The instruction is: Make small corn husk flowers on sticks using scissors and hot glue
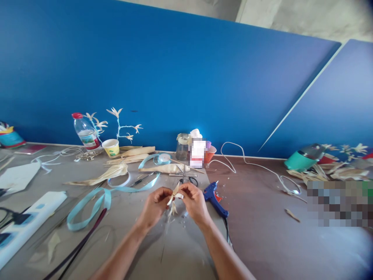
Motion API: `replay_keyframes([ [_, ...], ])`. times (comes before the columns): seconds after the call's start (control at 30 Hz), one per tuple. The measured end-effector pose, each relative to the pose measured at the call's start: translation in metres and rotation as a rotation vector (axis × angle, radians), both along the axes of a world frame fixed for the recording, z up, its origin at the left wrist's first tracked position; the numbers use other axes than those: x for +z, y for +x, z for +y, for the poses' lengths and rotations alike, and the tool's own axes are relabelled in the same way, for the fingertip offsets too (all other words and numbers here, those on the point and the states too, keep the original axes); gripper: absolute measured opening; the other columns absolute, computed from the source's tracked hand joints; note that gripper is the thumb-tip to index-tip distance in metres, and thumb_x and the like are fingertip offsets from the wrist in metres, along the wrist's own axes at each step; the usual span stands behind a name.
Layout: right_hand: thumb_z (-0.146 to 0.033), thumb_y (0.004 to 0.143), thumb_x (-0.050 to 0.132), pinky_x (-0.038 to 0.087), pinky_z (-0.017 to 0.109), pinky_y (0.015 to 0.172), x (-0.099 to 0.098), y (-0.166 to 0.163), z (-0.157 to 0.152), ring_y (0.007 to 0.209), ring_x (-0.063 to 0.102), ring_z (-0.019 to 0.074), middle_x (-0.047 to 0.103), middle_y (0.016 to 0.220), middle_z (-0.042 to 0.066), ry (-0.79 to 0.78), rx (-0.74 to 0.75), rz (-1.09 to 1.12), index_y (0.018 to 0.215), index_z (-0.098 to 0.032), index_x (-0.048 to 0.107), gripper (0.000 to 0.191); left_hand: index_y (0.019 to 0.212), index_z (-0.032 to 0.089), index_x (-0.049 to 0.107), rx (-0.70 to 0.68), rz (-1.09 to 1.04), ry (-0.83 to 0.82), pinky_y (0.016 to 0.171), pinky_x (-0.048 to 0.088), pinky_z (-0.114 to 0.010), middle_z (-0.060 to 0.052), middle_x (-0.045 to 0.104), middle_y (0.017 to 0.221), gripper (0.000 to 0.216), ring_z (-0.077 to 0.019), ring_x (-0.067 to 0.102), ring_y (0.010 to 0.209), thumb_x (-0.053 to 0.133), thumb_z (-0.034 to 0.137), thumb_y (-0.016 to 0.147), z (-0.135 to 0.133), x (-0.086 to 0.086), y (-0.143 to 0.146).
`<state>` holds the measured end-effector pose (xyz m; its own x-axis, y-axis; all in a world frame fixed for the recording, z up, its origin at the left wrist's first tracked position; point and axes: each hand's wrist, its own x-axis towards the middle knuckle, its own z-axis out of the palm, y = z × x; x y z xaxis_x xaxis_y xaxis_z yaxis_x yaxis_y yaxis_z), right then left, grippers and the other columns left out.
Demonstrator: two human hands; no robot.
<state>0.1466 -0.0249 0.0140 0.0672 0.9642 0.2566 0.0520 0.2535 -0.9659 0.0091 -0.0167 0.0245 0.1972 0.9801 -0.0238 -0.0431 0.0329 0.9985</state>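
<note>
Both of my hands meet over the grey table near its middle. My left hand (155,206) and my right hand (194,203) pinch a small pale flower made of dried husk strips (175,199) between their fingertips. The flower's petals stick out upward and downward between the two hands. Small husk scraps lie on the table right under it. A pair of scissors (186,178) rests just beyond my fingers, and a blue glue gun (215,198) lies right beside my right hand.
A light-blue ribbon (96,202) loops across the table at left, with dried husks (116,171), a water bottle (86,134), a yellow cup (111,147) holding a husk-flower branch, a glass jar (182,147), a white cable (256,165) and a teal object (303,157) further back.
</note>
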Motion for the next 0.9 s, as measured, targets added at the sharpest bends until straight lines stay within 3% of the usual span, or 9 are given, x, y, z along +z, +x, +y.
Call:
replay_keyframes([
  [0.23, -0.018, 0.072, 0.055, 0.038, 0.024, 0.057, 0.002, -0.001, -0.001, 0.058, 0.052, 0.0121, 0.059, 0.062, -0.001, -0.004, 0.019, 0.028, 0.07, -0.018, 0.059, 0.005, 0.063, 0.015, 0.061, -0.017, -0.001, 0.027, 0.046, 0.03, -0.02, 0.004, 0.051, 0.051, 0.01, -0.0077, 0.04, 0.046, 0.065, 0.024, 0.063, 0.003, -0.009, -0.003],
  [0.53, -0.027, 0.067, 0.065, 0.036, 0.022, 0.053, 0.008, -0.002, 0.002, 0.051, 0.048, 0.0098, 0.057, 0.054, -0.002, -0.191, 0.121, 0.309, 0.059, -0.016, 0.055, 0.017, 0.065, 0.014, 0.059, -0.055, -0.005, 0.031, 0.048, 0.03, -0.02, 0.002, 0.053, 0.055, 0.011, -0.0078, 0.04, 0.05, 0.062, 0.024, 0.068, 0.002, -0.01, -0.004],
  [0.9, -0.021, 0.064, 0.068, 0.035, 0.019, 0.05, 0.005, 0.001, 0.001, 0.048, 0.047, 0.0071, 0.058, 0.055, -0.002, -0.337, 0.265, 0.609, 0.059, -0.015, 0.055, 0.015, 0.066, 0.014, 0.056, -0.142, -0.002, 0.024, 0.048, 0.028, -0.02, 0.003, 0.05, 0.053, 0.01, -0.0066, 0.037, 0.049, 0.06, 0.023, 0.068, 0.003, -0.015, -0.005],
])
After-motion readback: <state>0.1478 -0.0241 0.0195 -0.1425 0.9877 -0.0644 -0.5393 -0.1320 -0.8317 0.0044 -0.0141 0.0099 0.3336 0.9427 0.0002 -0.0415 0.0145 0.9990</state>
